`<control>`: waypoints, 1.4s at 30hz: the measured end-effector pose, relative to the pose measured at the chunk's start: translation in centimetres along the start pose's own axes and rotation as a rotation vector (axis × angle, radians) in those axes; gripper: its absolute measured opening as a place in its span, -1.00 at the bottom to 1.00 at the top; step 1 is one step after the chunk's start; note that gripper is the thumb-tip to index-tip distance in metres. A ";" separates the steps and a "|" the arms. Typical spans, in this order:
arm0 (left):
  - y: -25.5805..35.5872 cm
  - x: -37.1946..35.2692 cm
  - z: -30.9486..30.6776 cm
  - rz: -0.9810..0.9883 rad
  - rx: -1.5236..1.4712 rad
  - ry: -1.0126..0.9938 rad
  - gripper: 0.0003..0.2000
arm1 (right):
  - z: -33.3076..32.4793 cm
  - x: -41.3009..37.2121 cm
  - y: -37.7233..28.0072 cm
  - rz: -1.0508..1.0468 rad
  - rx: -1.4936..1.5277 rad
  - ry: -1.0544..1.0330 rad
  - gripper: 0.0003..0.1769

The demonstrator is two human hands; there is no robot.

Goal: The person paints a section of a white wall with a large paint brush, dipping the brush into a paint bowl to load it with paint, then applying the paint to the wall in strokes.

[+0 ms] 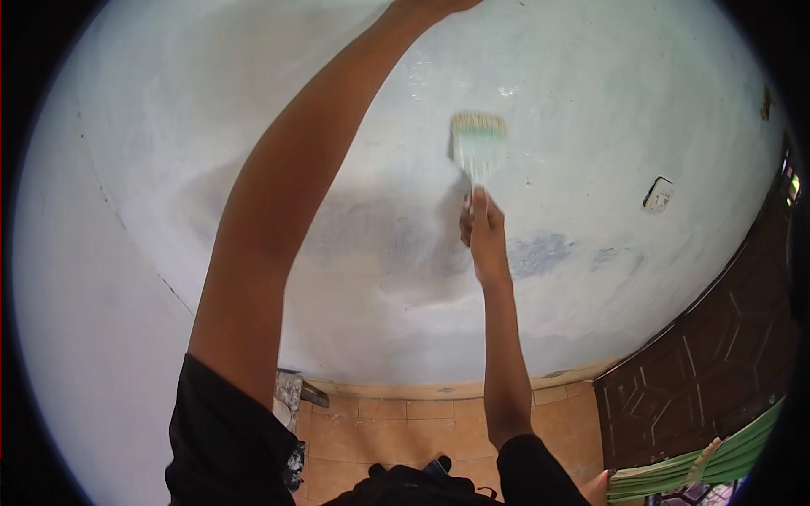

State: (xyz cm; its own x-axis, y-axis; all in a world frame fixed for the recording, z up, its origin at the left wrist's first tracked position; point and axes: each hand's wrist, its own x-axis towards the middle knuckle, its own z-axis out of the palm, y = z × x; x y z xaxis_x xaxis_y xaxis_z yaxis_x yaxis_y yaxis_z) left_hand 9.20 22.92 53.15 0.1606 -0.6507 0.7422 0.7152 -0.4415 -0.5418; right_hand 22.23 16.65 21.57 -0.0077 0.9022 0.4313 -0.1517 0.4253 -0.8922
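My right hand (487, 226) is closed around the handle of a wide paintbrush (479, 148), thumb lying along it. The brush points upward, its pale, green-tinged bristles right at the whitish wall (363, 291), with a shadow beside them. My left arm reaches up across the wall. Only the base of my left hand (440, 5) shows at the top edge, its fingers cut off by the frame. Around the brush the wall has grey smudges and a bluish, patchy area (542, 253) right of my right wrist.
A white switch plate (660, 194) sits on the wall to the right. At lower right are a dark panelled door (700, 354) and a green curtain (717, 464). Orange floor tiles (380, 434) lie below, with a paint-spattered object (289, 396) left of my feet.
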 end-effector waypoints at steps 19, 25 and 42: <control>23.0 -21.8 -34.4 -1.273 -0.239 -0.629 -0.73 | -0.1 -8.7 9.5 0.183 -0.093 0.140 -0.53; 28.3 -23.3 -36.1 -1.436 -0.256 -0.703 -0.75 | 1.6 -3.7 1.0 -0.047 -0.067 0.071 -0.50; 33.1 -28.1 -46.8 -1.905 -0.062 -0.739 -0.80 | 4.0 -5.5 8.0 -0.023 -0.079 -0.003 -0.51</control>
State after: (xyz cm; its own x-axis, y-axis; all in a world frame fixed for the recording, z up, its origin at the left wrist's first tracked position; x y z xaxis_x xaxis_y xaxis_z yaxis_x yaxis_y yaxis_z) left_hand -3.48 -2.33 -4.14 -0.4080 0.8790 0.2467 0.2609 -0.1467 0.9541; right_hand 17.13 14.76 12.59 -0.0078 0.8921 0.4518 -0.0729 0.4501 -0.8900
